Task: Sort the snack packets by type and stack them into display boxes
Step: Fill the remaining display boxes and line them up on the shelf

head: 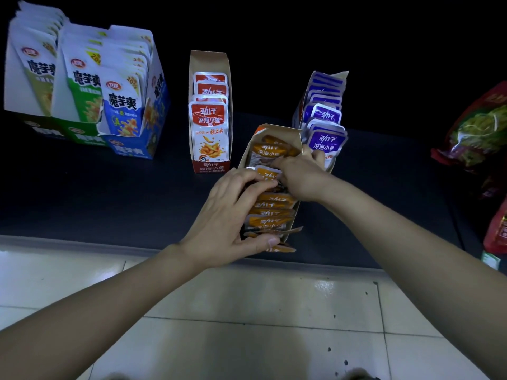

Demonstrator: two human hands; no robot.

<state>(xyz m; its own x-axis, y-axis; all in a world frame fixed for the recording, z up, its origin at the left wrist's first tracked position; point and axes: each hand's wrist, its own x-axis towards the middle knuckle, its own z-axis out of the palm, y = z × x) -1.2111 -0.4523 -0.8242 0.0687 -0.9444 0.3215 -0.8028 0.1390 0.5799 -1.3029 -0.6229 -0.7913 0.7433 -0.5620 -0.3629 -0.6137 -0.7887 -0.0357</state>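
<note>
1. Pale floor tiles (247, 325) lie closest, and two bare forearms reach out over them to the dark tabletop (109, 193).
2. An orange box (274, 131) stands near the front edge of the tabletop, its long side running away from the person. It holds a row of orange packets (271, 212) packed one behind another.
3. The left hand (230, 215) has its grip closed around the near part of the orange box. Its fingers curl over the left wall onto the packet tops, and the thumb lies across the near end.
4. The right hand (299, 174) comes in from the right side, fingers curled down into the middle of the row. Its grip is clamped on orange packets there.
5. A few orange packets poke out loosely at the near end of the box, just under the left thumb.
6. Behind and to the left stands a red box (210, 57) with red packets (210, 127) upright in a row.
7. Just behind the right hand stands a purple box (341, 75) filled with purple packets (325, 141).
8. Far left, well apart from the rest, is a wide blue and green box (131, 149) with tall white packets (122, 105) standing in three rows.
9. Large red bags (477, 127) lie at the right edge of the view.
</note>
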